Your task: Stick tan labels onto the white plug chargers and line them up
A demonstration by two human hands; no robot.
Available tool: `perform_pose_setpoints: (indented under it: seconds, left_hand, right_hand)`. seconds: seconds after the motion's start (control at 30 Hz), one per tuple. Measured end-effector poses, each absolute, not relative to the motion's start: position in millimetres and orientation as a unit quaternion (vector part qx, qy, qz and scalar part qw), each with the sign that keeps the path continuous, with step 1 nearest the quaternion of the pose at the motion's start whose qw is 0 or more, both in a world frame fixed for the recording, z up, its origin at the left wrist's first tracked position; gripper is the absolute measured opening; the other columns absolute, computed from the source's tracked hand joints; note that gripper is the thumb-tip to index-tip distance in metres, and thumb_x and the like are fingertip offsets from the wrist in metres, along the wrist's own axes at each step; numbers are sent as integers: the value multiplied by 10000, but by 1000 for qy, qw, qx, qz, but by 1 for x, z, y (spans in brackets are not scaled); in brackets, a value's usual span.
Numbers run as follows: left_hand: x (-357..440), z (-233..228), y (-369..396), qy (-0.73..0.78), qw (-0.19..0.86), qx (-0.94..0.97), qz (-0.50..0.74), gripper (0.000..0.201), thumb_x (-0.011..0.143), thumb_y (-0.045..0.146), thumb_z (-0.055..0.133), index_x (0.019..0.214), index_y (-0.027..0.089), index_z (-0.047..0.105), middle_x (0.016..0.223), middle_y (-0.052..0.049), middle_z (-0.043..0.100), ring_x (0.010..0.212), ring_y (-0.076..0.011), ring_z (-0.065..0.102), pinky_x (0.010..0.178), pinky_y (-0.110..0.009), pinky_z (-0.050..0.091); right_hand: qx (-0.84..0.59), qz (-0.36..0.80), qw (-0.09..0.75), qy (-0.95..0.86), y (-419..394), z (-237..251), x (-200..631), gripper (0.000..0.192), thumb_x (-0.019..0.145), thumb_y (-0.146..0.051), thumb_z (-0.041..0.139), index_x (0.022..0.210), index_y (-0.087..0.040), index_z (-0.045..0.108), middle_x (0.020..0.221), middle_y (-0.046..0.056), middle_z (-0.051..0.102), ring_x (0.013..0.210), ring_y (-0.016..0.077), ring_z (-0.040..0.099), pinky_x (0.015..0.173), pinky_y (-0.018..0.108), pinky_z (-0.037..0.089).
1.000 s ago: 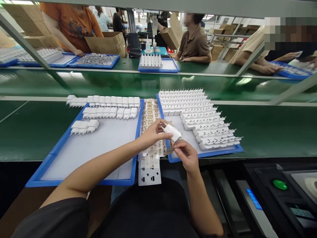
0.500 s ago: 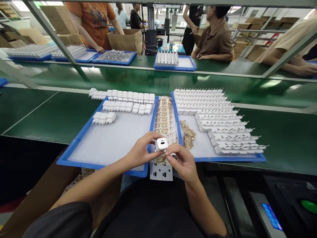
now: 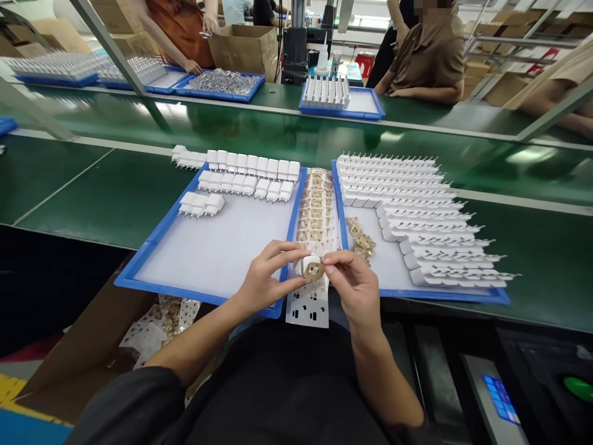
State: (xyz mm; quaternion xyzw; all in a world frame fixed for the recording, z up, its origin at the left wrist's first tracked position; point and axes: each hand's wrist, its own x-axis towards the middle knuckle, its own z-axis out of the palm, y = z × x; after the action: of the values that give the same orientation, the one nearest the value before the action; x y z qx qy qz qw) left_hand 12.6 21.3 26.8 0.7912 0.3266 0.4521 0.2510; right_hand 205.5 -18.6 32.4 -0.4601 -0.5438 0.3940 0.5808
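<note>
Both hands meet over the near edge of the table [image 3: 92, 204], the left hand [image 3: 264, 281] and right hand [image 3: 354, 290] pinching a charger [image 3: 309, 267] between them, a sticker [image 3: 316, 271] on its near face. Just beneath the grip lies a sticker sheet [image 3: 315, 213], running away between two trays. The left tray [image 3: 152, 247] sits left of the grip; rows of chargers [image 3: 248, 176] lie along its far edge. The right tray [image 3: 445, 293] sits right; stacked shells [image 3: 417, 210] fill its far and right parts, loose stickers [image 3: 360, 238] just beyond the right hand. Behind the trays runs a belt [image 3: 278, 133].
</note>
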Motion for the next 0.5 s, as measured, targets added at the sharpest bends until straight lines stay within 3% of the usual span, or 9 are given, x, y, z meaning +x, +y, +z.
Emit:
perform_pose_setpoints:
  seconds: [0.5]
  left_hand:
    - [7,32,24,308,247,810,434,448,847,283,765,1281,282,654,1132,-87,659,1054,-221,647,900,-356,569]
  right_hand:
    - [-461,406,561,-555,-14,36,207,55,920,-238,644,920,-245,698,866,5,679,823,153,643,766,291,530]
